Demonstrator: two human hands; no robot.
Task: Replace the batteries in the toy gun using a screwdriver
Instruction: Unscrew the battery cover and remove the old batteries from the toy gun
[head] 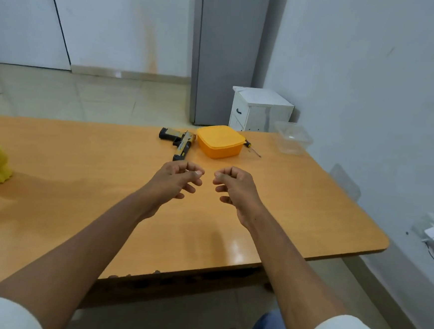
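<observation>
1. Both hands hover at frame centre above the wooden table (312,197): the left hand (175,179) and right hand (235,186) are loosely curled, empty and apart.
2. The toy gun (180,142) lies untouched above the left hand, just left of the lidded orange container (220,141).
3. The screwdriver (253,149) lies right of the container, its handle partly hidden behind it.
4. Judgement: take the gun first and turn it over to find the battery cover screw; its location is not visible here.
5. Fetch the screwdriver by its handle without nudging the clear tub (292,137).
</observation>
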